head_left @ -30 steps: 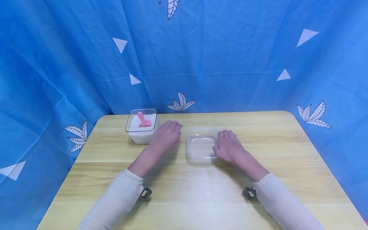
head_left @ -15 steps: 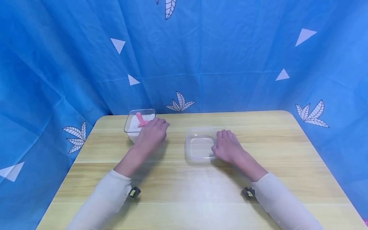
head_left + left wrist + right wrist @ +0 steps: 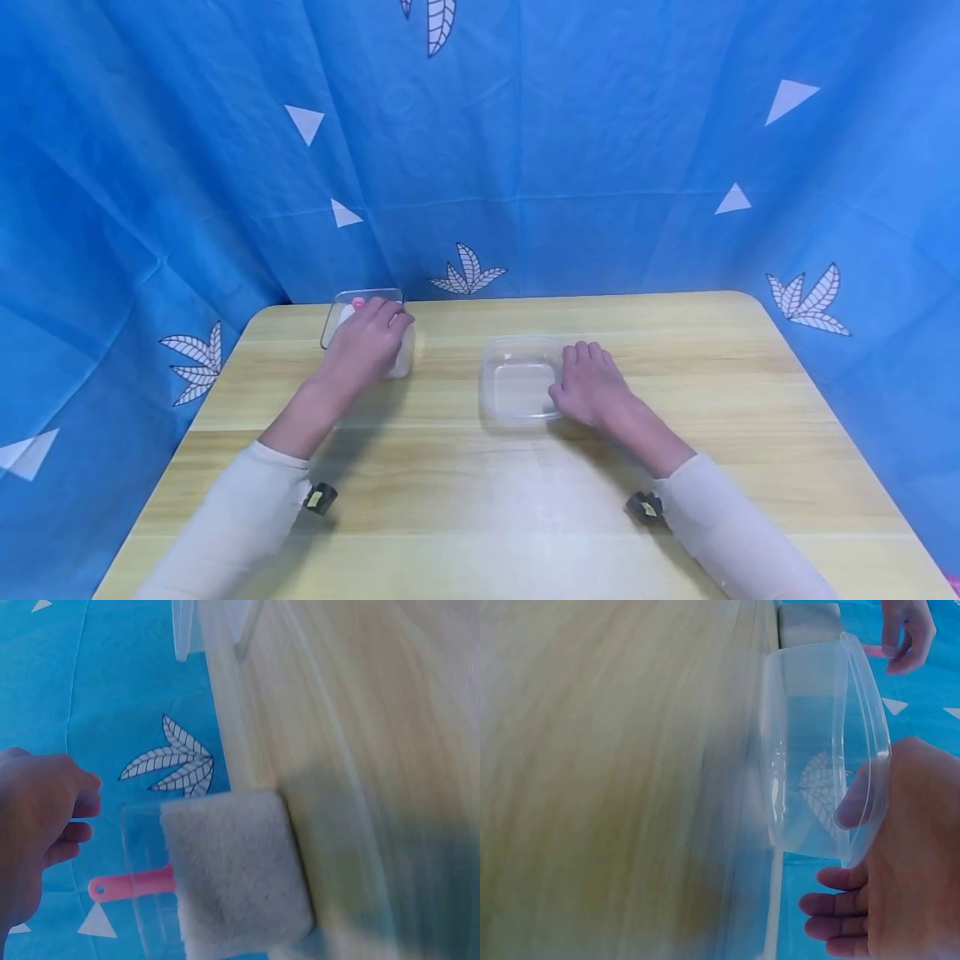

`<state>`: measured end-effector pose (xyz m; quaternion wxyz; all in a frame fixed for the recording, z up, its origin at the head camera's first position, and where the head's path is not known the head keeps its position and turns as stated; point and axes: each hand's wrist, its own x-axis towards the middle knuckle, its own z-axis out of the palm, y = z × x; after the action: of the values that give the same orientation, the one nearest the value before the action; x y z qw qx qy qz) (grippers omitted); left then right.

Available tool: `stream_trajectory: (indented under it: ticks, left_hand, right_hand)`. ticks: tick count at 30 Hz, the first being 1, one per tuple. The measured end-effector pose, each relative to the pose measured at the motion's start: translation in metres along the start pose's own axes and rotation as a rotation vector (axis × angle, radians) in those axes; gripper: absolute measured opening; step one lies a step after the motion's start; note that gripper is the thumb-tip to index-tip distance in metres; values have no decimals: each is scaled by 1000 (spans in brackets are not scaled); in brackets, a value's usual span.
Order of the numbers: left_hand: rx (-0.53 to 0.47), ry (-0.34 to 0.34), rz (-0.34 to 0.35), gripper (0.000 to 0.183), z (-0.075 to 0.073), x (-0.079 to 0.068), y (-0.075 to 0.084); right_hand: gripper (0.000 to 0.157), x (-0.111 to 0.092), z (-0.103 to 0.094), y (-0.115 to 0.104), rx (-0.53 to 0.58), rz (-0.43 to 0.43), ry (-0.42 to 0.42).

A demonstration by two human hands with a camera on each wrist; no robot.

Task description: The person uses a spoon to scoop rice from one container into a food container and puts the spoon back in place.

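In the head view my left hand (image 3: 365,337) is over a clear square container (image 3: 406,354) filled with white granular stuff (image 3: 238,877). From that container a pink scoop (image 3: 133,885) pokes up, its handle beyond the rim. The left wrist view shows the fingers loosely bent, apart from the handle and holding nothing. My right hand (image 3: 596,385) grips the right side of a clear, empty plastic box (image 3: 523,392) standing on the table. Seen from the right wrist, the thumb (image 3: 855,806) hooks over the box's rim while the other fingers stay outside.
The light wooden table (image 3: 480,492) ends at a blue curtain (image 3: 600,150) with leaf and triangle prints. Dark wrist cameras sit under both sleeves, the left camera (image 3: 321,498) and the right camera (image 3: 645,505) low over the tabletop.
My left hand has moved left from between the two containers to above the filled one, now covering most of the scoop. The right hand keeps its grip on the box.
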<state>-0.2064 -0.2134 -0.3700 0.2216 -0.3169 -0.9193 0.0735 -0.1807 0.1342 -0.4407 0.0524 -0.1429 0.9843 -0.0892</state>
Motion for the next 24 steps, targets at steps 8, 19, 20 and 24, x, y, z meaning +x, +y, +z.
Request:
stream_trajectory:
  ticks: [8,19,20,24]
  left_hand:
    - [115,112,80,19,0,-4,-13]
    - [315,-29,176,16,-5,-4,-27]
    - [340,-43,180,17,-7,-3,-28]
    - [400,-79,209,21,-8,-3,-33]
  right_hand:
    - [39,1,3,2,3,-2,6]
    - [39,0,3,3,5,-6,11]
    - [39,0,3,3,4,-9,14]
    - [37,1,4,4,4,-11,24]
